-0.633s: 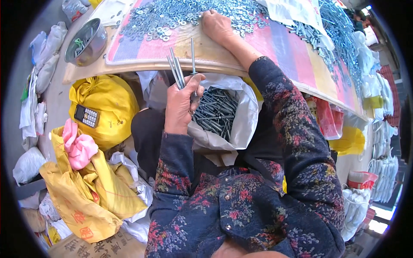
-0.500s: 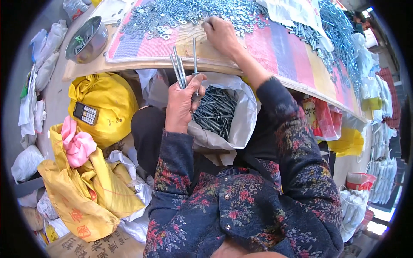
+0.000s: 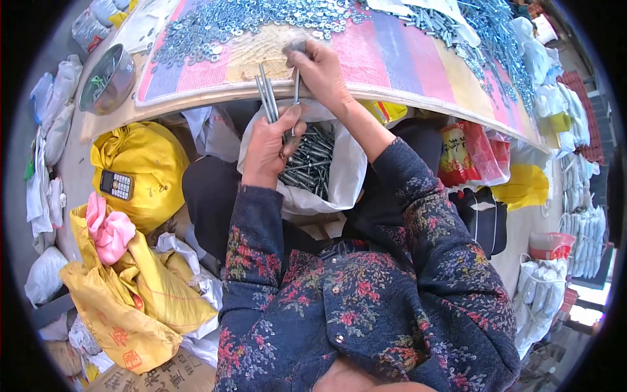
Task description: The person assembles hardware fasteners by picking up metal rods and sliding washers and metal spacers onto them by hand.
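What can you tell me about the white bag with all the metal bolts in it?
The white bag looks like crinkly plastic. Its wide mouth faces up, open, with grey metal bolts jumbled inside. It sits between the person's knees, below the table edge. The left hand hides part of its left side; whether they touch, I can't tell.

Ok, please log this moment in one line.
left hand: holds metal rods; right hand: at top of one rod; washers: on striped mat

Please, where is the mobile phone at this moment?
In the head view, the mobile phone rests on the round yellow bag, to the left of the left hand and just above the pink cloth in the picture.
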Available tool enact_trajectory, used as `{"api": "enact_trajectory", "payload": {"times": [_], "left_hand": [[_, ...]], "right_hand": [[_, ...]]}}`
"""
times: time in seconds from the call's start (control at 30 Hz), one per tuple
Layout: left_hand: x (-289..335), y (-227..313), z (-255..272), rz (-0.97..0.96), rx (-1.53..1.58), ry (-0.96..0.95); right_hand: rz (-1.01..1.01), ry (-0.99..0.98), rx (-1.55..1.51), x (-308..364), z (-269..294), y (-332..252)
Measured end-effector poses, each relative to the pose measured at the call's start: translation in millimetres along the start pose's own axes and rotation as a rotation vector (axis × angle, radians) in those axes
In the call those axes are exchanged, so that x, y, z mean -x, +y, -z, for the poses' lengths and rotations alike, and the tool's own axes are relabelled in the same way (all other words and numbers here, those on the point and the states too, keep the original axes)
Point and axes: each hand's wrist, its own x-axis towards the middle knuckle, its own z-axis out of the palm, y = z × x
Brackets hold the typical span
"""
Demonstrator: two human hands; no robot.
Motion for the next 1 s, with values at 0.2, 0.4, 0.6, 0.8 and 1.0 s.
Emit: {"api": "enact_trajectory", "payload": {"times": [0.2,0.4,0.6,0.8,1.0], "left_hand": [[-15.9,3.2,1.1,-0.105,-0.123,0.092],[-18.9,9.5,-7.7,-0.194,-0.17,0.214],[-12.0,16.8,4.2,-0.333,-0.189,0.309],[6.1,6.8,7.3,-0.15,-0.091,0.164],[8.4,-0.9,7.2,-0.118,-0.003,0.093]], "right_hand": [[-0.235,-0.165,-0.299,-6.8,2.6,-17.6],[-0.388,-0.143,-0.476,12.7,-6.4,-33.6],[-0.214,-0.323,-0.149,27.8,15.8,-44.7],[0.007,0.133,0.784,-53.0,94.7,24.7],[0.189,0.206,0.923,-74.2,70.0,49.8]]}}
